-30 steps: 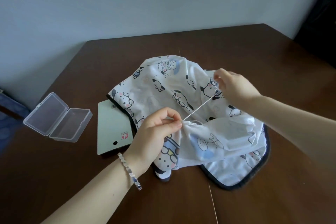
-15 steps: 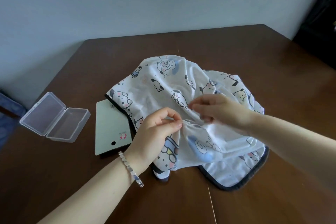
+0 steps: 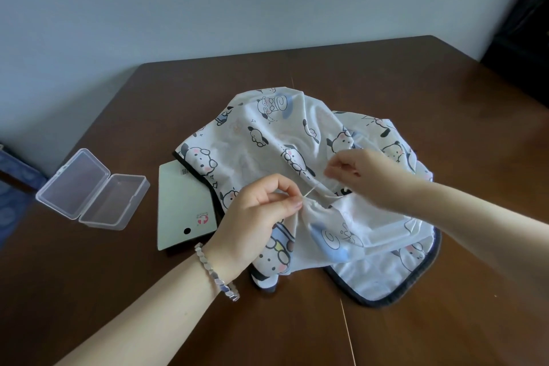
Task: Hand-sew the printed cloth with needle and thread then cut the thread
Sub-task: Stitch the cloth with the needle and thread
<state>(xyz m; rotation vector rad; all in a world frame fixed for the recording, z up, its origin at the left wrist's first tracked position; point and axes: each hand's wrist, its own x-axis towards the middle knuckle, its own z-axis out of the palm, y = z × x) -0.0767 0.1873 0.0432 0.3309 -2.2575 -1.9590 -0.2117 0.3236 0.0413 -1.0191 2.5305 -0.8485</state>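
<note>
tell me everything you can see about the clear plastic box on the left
The clear plastic box is a small, see-through rectangular case with rounded corners, made of two shallow halves joined by a hinge along one side. It lies fully open, both halves spread flat with their hollow sides up, on the dark brown table near its left edge. Nothing shows inside it. It sits left of the pale green card, apart from it, and only the table touches it.
</note>
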